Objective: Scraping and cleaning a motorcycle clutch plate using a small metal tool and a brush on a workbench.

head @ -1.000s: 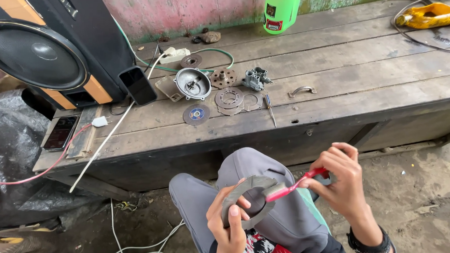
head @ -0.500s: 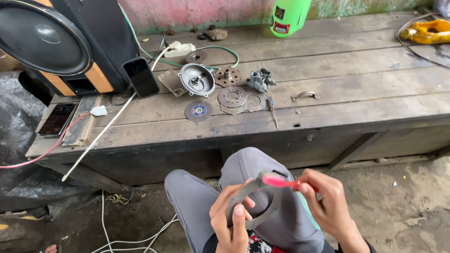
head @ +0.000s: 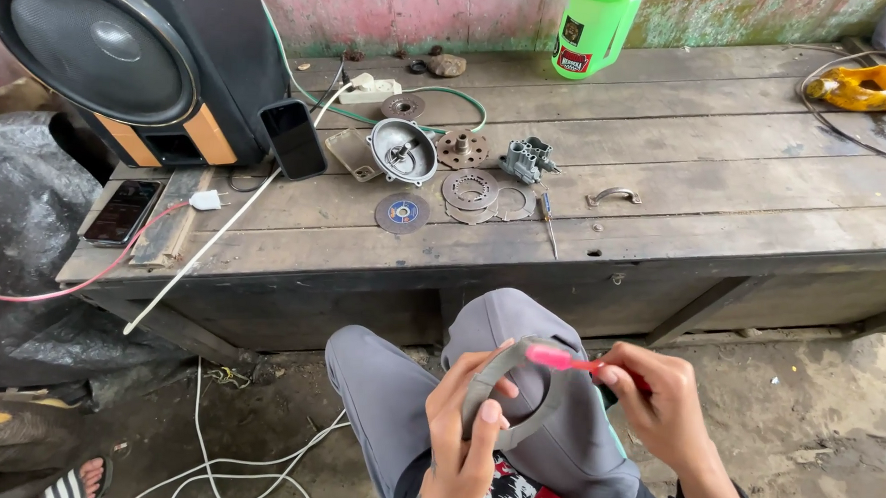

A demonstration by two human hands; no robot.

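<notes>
Both hands are busy. My left hand (head: 466, 431) grips a grey ring (head: 509, 399); my right hand (head: 658, 404) pinches a pink toothbrush (head: 569, 359) touching it.

We see a grey ring (head: 513, 394), flat-banded and open through the middle, held upright above the knees with its hole toward us; its rim looks dull and worn; a pink brush (head: 569, 359) lies nearly level across the ring's upper right edge, head touching the rim, handle running right.
</notes>
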